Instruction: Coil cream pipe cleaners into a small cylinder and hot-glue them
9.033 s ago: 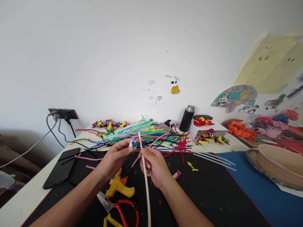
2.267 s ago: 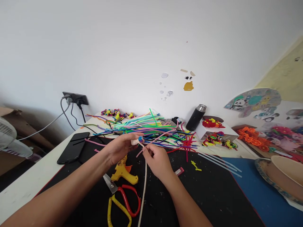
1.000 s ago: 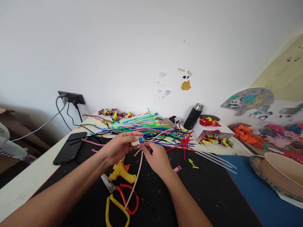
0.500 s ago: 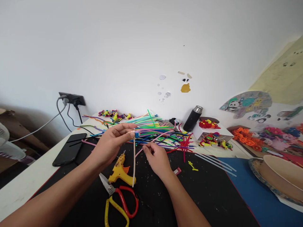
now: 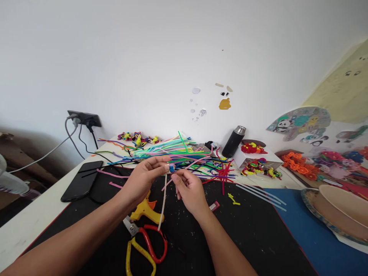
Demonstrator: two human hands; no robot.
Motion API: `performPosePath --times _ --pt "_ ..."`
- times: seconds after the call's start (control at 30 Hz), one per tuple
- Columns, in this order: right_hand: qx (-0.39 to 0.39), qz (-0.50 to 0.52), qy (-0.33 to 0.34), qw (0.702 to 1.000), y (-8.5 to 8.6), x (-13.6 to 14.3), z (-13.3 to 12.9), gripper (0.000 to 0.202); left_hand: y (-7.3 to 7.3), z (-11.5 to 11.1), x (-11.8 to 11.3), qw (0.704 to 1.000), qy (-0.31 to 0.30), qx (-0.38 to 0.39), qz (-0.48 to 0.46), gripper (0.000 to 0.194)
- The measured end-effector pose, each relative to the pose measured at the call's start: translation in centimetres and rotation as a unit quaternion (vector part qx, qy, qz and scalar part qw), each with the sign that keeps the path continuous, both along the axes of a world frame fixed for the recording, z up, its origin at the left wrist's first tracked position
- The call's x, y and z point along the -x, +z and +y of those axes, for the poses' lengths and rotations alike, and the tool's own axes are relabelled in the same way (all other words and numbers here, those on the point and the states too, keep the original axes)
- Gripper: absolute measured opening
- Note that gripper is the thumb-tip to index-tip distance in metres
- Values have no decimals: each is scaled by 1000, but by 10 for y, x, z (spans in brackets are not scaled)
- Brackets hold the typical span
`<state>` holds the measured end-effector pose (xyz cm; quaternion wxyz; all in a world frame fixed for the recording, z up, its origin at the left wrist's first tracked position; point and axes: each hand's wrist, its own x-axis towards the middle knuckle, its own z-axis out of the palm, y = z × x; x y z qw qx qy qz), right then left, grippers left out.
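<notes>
Nearest you on the black mat (image 5: pixel 244 237) lies one pair of scissors (image 5: pixel 131 227), with one red and one yellow handle loop. One yellow glue gun (image 5: pixel 146 210) lies just beyond its blades, partly behind your left forearm. Above them, your left hand (image 5: pixel 139 178) holds one small craft piece (image 5: pixel 171 168), its fingers narrowed in a pinch. The piece is blue and fuzzy where it shows, with some white beside the fingertips; the rest is hidden. One off-white stem (image 5: pixel 163 199) hangs down from it, slightly bent, its lower end over the scissors. Your right hand (image 5: pixel 191 191) is at the other side of the piece, thumb and forefinger close together; you cannot tell from here whether they grip it. One black phone (image 5: pixel 77 186) lies to the left, two black stems crossing its top. To the right are one small red-and-white packet (image 5: pixel 214 206), a few yellow scraps (image 5: pixel 234 199) and several pale sticks (image 5: pixel 261 195), too fine to count surely. Farther back, a heap of coloured stems (image 5: pixel 163 149), too many to count, covers the counter (image 5: pixel 31 226), and one black bottle (image 5: pixel 233 142) leans in view near the wall (image 5: pixel 143 69).
</notes>
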<state>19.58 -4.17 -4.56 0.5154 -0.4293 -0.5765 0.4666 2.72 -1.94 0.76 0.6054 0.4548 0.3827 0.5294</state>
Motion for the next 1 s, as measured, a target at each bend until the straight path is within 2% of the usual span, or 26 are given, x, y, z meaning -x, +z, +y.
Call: performPosePath --times 0.53,1.0 --pt "-18 -27 -22 999 3 1 -2 35 -10 -4 -8 1000 3 29 -12 36" --pt "-11 -26 -16 999 -3 0 2 35 -19 -3 -7 1000 9 3 -14 36"
